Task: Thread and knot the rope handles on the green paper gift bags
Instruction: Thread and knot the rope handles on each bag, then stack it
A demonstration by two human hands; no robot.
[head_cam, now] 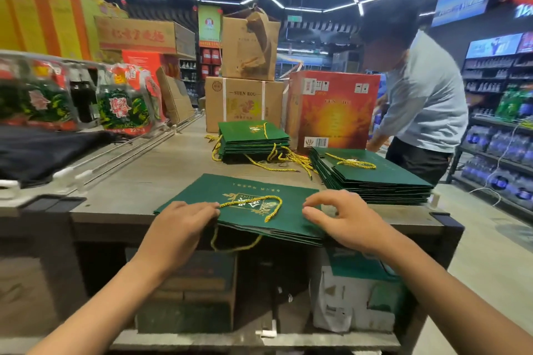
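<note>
Green bag point(282, 210) flat at desk point(150, 179) near edge. Left hand point(178, 228) fingers pinch the gold rope point(259, 201) at bag's mouth, likely feeding it; right hand point(343, 219) fingers loosely curled, empty, steadying bag.

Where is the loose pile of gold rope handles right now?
In the head view, the gold rope handles lie on the table, between the two far stacks of green bags.

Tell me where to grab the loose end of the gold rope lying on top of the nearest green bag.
Pinch the free tip of the gold rope from above with the right hand, which hovers just beside it. The tip lies flat and unknotted on the green bag, while the left hand already holds the other end.
</note>
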